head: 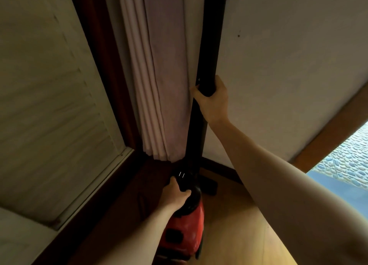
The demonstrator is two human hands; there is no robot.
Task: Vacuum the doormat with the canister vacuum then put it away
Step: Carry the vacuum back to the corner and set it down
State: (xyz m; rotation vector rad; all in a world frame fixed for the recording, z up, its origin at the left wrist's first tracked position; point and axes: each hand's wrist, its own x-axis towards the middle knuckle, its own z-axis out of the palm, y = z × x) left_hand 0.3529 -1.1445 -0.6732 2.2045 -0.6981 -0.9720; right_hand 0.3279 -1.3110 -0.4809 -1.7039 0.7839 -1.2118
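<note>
A red canister vacuum (184, 227) with a black top stands on the wooden floor in the room's corner. My left hand (175, 193) is closed on the black top of the canister. The black wand (207, 45) stands upright against the corner, and my right hand (212, 99) grips it about halfway up. The black floor head (209, 186) rests on the floor at the base of the wand. No doormat is in view.
A pale pink curtain (159, 75) hangs just left of the wand. A louvred door (49, 105) in a dark wooden frame fills the left side. A plain wall (288, 65) is on the right, with a blue patterned floor (346, 165) beyond.
</note>
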